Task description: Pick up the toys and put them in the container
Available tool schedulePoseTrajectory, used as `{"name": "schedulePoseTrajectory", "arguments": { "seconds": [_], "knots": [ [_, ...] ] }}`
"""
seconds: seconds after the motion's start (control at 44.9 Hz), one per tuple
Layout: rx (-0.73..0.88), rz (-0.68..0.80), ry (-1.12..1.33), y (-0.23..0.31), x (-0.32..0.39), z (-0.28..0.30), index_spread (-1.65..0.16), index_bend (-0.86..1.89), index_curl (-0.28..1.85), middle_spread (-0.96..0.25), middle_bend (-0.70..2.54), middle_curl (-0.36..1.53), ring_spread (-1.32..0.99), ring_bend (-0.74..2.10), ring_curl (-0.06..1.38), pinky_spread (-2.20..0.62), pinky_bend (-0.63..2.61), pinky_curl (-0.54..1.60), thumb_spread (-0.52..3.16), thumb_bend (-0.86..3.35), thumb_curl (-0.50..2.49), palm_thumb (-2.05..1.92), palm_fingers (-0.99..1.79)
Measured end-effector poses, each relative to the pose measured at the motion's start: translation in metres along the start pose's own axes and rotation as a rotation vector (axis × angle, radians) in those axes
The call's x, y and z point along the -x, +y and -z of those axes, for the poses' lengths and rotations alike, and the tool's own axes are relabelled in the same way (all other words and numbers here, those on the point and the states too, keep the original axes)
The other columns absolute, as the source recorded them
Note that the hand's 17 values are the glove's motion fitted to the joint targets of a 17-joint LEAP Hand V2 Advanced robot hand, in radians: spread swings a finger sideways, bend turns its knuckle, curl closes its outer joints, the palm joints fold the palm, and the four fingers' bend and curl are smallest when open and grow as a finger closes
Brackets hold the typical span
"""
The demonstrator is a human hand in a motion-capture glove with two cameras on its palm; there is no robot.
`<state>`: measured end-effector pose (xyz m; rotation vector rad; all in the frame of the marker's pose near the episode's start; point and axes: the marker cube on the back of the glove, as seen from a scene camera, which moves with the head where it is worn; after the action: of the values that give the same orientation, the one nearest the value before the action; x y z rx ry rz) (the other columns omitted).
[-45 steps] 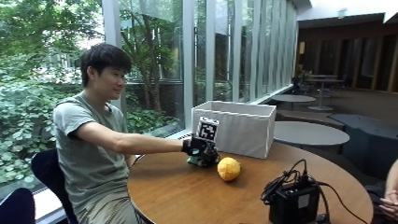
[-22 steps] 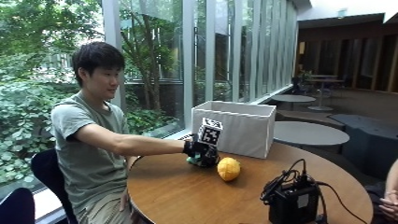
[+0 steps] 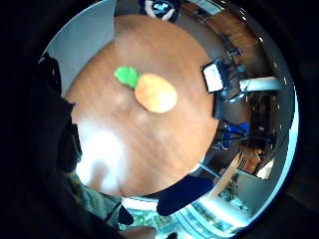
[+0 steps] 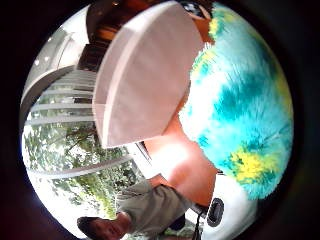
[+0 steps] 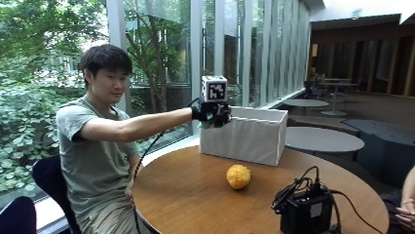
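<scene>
Item one: my gloved right hand (image 5: 213, 114), which I am holding raised at the end of an outstretched arm, above the near left edge of the white fabric container (image 5: 245, 135) and well clear of the table. My fingers are curling round a fluffy teal-and-yellow plush toy (image 4: 245, 107); only a sliver of green is showing under the glove from the outside view, while the thumb-side palm view is filling with its fur, right beside the container's white wall (image 4: 145, 75).

Item two: the container, which is standing upright and open-topped at the back of the round wooden table (image 5: 195, 195), on the window side.

Item three: an orange plush carrot (image 5: 238, 176) with a green leaf tuft (image 3: 127, 76), which is lying on the tabletop in front of the container, apart from it.

Item four: a black device with cables (image 5: 305, 209), which is sitting near the table's front edge.
</scene>
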<state>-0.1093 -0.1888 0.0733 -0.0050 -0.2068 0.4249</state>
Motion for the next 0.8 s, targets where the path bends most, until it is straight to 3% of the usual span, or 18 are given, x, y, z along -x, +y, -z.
{"name": "schedulePoseTrajectory", "arguments": {
  "seconds": [0.089,0.223,0.334,0.49,0.602,0.713,0.802],
  "knots": [
    [-0.12,0.064,-0.028,-0.001,0.032,0.048,-0.34,1.0,0.71,-0.33,1.19,1.01,-0.43,1.34,0.73,-0.35,1.18,0.57,1.02,0.26,1.06,0.6,0.71],
    [-0.378,0.458,0.316,0.019,0.116,0.081,-0.35,1.02,0.77,-0.33,1.21,1.02,-0.44,1.36,0.74,-0.35,1.2,0.57,0.97,0.24,1.11,0.58,0.76],
    [-0.494,0.526,0.453,0.018,0.15,0.081,-0.36,1.04,0.8,-0.32,1.2,1.0,-0.42,1.34,0.72,-0.36,1.16,0.54,0.89,0.19,1.15,0.54,0.86],
    [-0.413,0.557,0.304,0.001,0.196,0.06,-0.35,1.02,0.85,-0.31,1.18,0.97,-0.41,1.3,0.7,-0.37,1.11,0.51,0.8,0.15,1.21,0.52,0.93],
    [-0.348,0.489,0.125,-0.024,0.219,0.034,-0.35,0.99,0.87,-0.31,1.16,0.96,-0.41,1.28,0.69,-0.38,1.09,0.5,0.75,0.13,1.24,0.52,0.95],
    [-0.228,0.588,-0.046,-0.031,0.228,0.008,-0.35,0.95,0.91,-0.3,1.15,0.95,-0.4,1.27,0.69,-0.38,1.09,0.5,0.71,0.12,1.27,0.53,0.95],
    [-0.117,0.611,0.021,-0.034,0.222,-0.008,-0.35,0.77,0.91,-0.3,1.08,0.94,-0.4,1.24,0.68,-0.37,1.19,0.53,0.73,0.09,1.25,0.51,0.7]
  ]
}}
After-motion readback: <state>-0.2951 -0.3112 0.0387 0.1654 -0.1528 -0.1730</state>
